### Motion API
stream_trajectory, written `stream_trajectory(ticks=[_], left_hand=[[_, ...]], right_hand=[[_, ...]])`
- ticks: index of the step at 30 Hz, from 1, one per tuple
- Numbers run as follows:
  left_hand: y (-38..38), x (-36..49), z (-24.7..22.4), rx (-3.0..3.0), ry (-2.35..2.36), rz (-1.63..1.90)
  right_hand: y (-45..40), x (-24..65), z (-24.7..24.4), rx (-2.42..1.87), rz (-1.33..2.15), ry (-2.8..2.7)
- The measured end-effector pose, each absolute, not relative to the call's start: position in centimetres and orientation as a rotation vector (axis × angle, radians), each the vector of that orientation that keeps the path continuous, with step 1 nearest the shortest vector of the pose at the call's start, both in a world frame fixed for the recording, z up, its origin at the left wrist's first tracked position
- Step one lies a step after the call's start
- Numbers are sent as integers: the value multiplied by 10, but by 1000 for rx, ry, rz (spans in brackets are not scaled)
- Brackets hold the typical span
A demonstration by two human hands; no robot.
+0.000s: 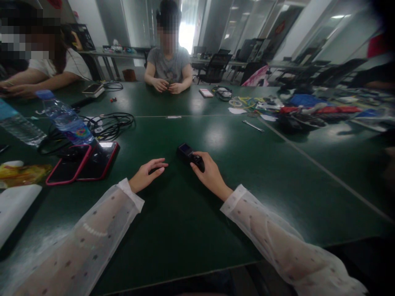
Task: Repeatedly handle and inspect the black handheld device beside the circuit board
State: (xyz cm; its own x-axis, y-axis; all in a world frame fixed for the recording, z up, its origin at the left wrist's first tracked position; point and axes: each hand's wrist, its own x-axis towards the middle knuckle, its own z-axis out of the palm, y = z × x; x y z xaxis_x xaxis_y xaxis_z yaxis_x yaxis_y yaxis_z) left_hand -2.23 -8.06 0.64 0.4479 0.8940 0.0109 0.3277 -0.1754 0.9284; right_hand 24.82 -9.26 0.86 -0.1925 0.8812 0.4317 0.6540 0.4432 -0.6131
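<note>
A small black device [186, 151] with a little screen lies on the green table [185, 213], in front of me near the middle. My right hand [210, 170] is closed round its near right end, thumb on the near side and fingers over the top. To the left of the device, my left hand [149, 174] hovers or rests just at the tabletop with its fingers apart and nothing in them. A gap separates the left fingertips from the device.
Two red-edged phones [100, 162], a water bottle [66, 117] and black cables [115, 125] are at the left. A wrench [253, 126] and a pile of cables and tools [317, 109] lie at the right. A person [169, 65] sits opposite, another at the far left.
</note>
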Motion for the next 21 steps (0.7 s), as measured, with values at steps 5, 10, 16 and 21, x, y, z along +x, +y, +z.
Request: stream_trajectory(ticks=[5,10,16,21], left_hand=[[-80,-24,5,1729,1047,726],[-79,-25,3,1740,1042,719],[-79,-23,5,1795,1054,740],[-80,-22,5,1830,1058,750]], right_hand=[[-91,250,8,-1309,362,-1971],[-91,252,11,-1312,322,-2013],[-91,254,15,-1327,284,-2086],[-94,249,14,-1362,263,-2137]])
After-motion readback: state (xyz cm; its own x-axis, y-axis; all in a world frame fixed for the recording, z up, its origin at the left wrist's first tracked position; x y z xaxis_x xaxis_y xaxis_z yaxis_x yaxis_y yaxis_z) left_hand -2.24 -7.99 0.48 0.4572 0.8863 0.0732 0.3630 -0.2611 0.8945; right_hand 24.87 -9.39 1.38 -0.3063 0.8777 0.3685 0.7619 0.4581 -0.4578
